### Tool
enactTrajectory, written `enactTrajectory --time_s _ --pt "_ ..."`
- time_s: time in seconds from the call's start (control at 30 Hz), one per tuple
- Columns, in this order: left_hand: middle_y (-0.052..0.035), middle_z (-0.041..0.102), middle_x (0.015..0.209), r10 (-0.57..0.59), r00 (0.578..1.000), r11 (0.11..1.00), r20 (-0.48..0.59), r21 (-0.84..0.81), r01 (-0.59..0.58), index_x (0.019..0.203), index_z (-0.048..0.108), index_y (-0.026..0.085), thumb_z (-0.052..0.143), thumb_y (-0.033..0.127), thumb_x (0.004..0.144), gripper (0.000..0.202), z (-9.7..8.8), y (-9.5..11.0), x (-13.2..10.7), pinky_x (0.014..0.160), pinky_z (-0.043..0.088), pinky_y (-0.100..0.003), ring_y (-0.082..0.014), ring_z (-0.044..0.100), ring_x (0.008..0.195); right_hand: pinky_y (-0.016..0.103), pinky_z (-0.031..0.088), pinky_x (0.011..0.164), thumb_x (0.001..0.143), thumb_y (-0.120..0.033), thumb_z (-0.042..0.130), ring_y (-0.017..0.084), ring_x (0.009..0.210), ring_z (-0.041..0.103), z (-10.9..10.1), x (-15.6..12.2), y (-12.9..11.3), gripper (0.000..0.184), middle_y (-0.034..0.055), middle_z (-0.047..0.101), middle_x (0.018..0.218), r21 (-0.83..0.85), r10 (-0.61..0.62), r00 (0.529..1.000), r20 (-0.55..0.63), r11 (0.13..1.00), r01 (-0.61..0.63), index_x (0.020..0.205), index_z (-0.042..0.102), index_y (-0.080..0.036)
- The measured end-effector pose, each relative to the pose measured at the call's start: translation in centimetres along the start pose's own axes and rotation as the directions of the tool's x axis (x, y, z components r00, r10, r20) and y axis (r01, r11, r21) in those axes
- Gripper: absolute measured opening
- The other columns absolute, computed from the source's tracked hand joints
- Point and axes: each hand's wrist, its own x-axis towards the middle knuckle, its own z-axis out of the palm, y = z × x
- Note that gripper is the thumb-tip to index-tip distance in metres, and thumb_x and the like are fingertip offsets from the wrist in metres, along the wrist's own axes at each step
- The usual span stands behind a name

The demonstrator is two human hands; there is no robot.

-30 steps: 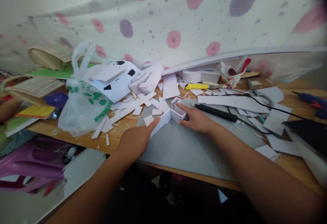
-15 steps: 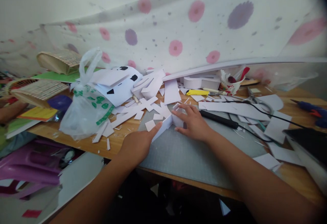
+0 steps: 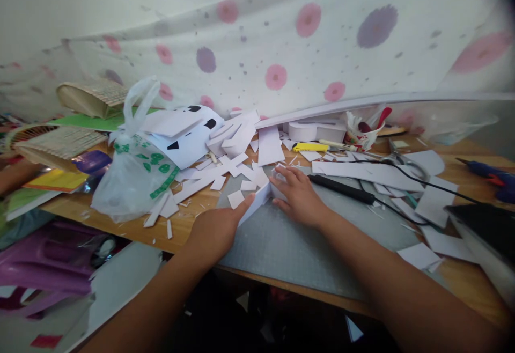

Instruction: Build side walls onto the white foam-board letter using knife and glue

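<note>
A small white foam board piece [image 3: 257,206] stands on edge on the grey cutting mat [image 3: 281,256], its panels meeting at a corner. My left hand [image 3: 215,229] grips its near panel, with the thumb along the top edge; the other fingers are hidden. At the far panel, my right hand [image 3: 300,197] is curled round the board, its fingertips over the top and inner side. Small white squares [image 3: 235,199] lie just left of the piece. Behind my right hand rests a black stick-shaped tool [image 3: 341,188] with a cord.
White offcuts [image 3: 209,184] litter the wooden table. Further back lie a yellow utility knife [image 3: 309,147], scissors [image 3: 408,166] and a cup with a red spoon [image 3: 364,132]. A blue glue gun [image 3: 486,173] is at right. A plastic bag [image 3: 129,181] stands left, near another person's arm [image 3: 16,173].
My right hand has moved slightly left, and its fingers have closed in against the far panel. My left hand keeps its grip in nearly the same place.
</note>
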Motion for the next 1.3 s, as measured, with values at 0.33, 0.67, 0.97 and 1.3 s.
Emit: enactTrajectory --time_s 0.33,0.67,0.97,1.3 --pt "-0.0068 0.071 0.102 -0.004 0.999 1.0 0.036 0.019 0.004 0.149 0.008 0.04 0.041 0.02 0.089 0.072 -0.5 0.3 -0.1 0.068 0.047 -0.036 -0.0301 0.068 0.086 0.055 0.031 0.105 0.081 -0.036 0.062 0.034 0.132 0.039 0.3 -0.4 1.7 0.056 0.0128 0.044 0.145 0.112 -0.06 0.984 -0.169 0.991 0.079 0.134 0.053 -0.02" --pt "-0.0074 0.071 0.098 -0.011 1.0 1.0 0.022 0.006 0.011 0.149 0.007 0.042 0.04 0.02 0.087 0.074 0.0 -0.1 0.1 0.064 0.046 -0.036 -0.0304 0.067 0.081 0.041 0.046 0.094 0.085 -0.03 0.051 0.025 0.105 0.062 -3.7 -2.1 7.5 0.031 0.0131 0.069 0.109 0.255 0.362 0.709 -0.605 0.932 -0.258 0.105 0.069 -0.015" --pt "-0.0093 0.07 0.1 -0.015 0.998 1.0 0.063 -0.022 0.017 0.149 0.008 0.041 0.039 0.019 0.087 0.072 -0.6 0.2 0.0 0.066 0.047 -0.036 -0.0299 0.067 0.085 0.045 0.047 0.089 0.074 -0.019 0.058 0.035 0.104 0.063 -4.3 -5.3 8.8 0.043 0.0159 0.069 0.113 -0.127 0.389 0.918 0.073 0.917 -0.378 0.116 0.068 -0.015" --pt "-0.0087 0.07 0.1 -0.003 0.999 0.999 0.052 -0.045 0.006 0.148 0.008 0.042 0.039 0.016 0.086 0.074 -0.5 0.1 0.0 0.067 0.048 -0.037 -0.031 0.067 0.086 0.038 0.051 0.079 0.077 -0.011 0.046 0.026 0.091 0.067 -5.6 -6.2 6.9 0.064 0.0115 0.069 0.112 0.017 0.475 0.871 0.122 0.877 -0.481 0.14 0.048 -0.025"
